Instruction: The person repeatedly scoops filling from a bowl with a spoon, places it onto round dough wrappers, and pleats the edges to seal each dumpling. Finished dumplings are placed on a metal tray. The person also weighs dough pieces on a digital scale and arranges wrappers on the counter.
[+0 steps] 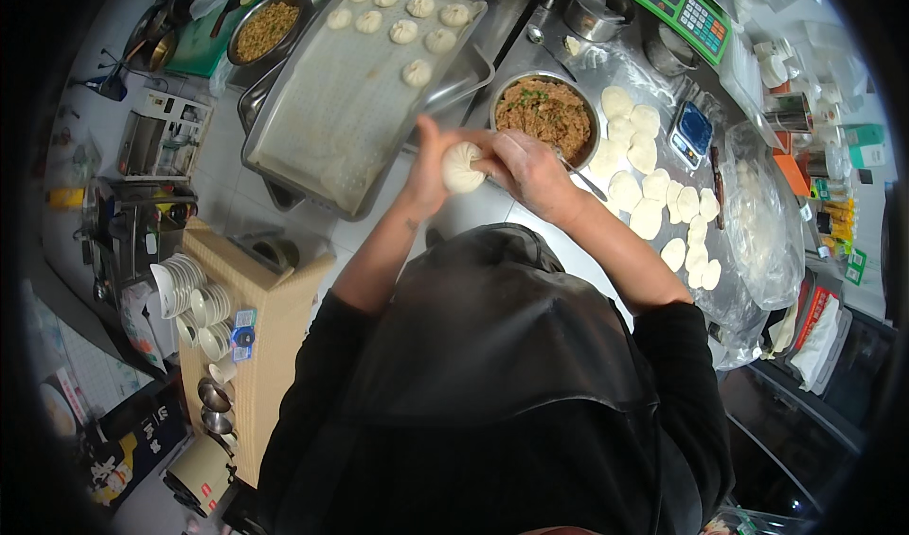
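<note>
A round pleated dough bun point(463, 168) rests in my left hand point(427, 169), whose thumb points up. My right hand point(529, 173) pinches the bun's gathered folds from the right with its fingertips. Just beyond the right hand stands a steel bowl of minced filling with green bits point(545, 116), a spoon handle leaning over its near rim. Flat dough wrappers point(625, 191) lie in overlapping groups on the floured steel table to the right. On the left, a paper-lined metal tray point(312, 130) holds several finished buns point(404, 31) at its far end.
A small blue scale point(690, 136) stands right of the wrappers, near a rolling pin point(719, 187) and a plastic-covered mass point(760, 215). Farther off are a green scale point(667, 2) and a metal pot point(596, 20). Another filling bowl point(266, 32) sits beyond the tray; stacked cups point(211, 305) stand at left.
</note>
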Demonstrator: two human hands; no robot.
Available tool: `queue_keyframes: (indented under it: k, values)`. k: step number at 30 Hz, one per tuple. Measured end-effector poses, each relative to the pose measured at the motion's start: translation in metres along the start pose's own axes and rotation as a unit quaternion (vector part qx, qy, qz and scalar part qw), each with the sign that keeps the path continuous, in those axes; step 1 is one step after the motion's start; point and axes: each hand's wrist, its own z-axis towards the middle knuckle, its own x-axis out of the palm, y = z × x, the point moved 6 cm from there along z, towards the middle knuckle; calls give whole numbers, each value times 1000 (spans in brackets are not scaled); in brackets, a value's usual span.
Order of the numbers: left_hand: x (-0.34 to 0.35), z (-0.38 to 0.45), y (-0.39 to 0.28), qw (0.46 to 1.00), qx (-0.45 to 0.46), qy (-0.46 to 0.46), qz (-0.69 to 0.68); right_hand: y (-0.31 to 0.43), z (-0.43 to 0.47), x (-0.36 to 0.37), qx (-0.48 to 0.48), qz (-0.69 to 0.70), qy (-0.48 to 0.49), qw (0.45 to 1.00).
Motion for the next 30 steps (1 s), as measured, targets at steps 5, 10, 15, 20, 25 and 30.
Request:
queue_keyframes:
  k: [5,10,15,20,25,30]
  values:
    - [-7,0,13,992,-123,12,31,-6,-9,18,6,5,5,1000]
    - [-7,1,27,987,-156,32,-34,-24,-29,27,119,53,-23,991]
    - [-19,5,55,987,-152,42,-38,-101,-77,7,423,310,-131,841]
    - [-41,7,93,980,-144,-62,-122,-168,-133,-10,427,72,-64,899]
    - [-40,3,113,978,-148,-45,-141,-186,-158,32,398,16,66,915]
    - [-35,0,120,976,-155,-80,-134,-191,-141,57,398,-28,151,904]
